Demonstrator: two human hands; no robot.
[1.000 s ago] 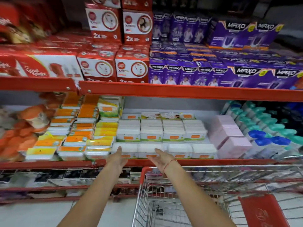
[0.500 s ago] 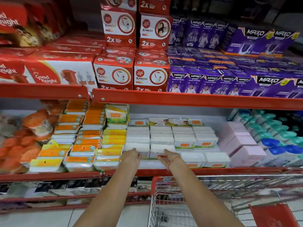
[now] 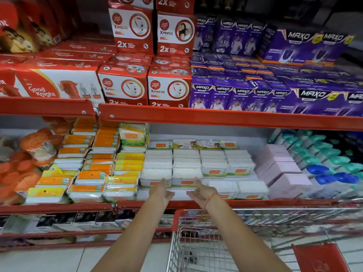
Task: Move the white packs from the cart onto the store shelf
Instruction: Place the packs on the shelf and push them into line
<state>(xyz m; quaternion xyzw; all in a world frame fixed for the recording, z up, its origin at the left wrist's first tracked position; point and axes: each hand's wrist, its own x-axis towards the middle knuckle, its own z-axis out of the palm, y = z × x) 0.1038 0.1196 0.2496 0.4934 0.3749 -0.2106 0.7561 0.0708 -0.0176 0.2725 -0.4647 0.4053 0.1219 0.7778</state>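
White packs [image 3: 214,165] with orange labels lie in rows on the middle shelf [image 3: 245,203]. Two of them, a left one [image 3: 156,174] and a right one [image 3: 186,173], sit just beyond my fingertips. My left hand [image 3: 162,191] and my right hand [image 3: 200,191] reach over the shelf's red front edge, palms turned toward each other, fingers spread, holding nothing. Their fingertips are at the front faces of those two packs. Two more white packs [image 3: 237,190] lie in the front row to the right. The wire cart [image 3: 176,216] stands below my right arm; I see no packs in it.
Orange and yellow packs [image 3: 88,173] fill the shelf to the left, pink boxes [image 3: 280,169] and blue-green bottles [image 3: 324,167] to the right. Red cartons [image 3: 125,89] and purple boxes [image 3: 255,95] stand on the shelf above. A bare strip of shelf [image 3: 178,194] lies between my hands.
The two front-left white packs have slid back against the row behind. My hands have followed them in and stand apart at their fronts. The view has shifted left and down.
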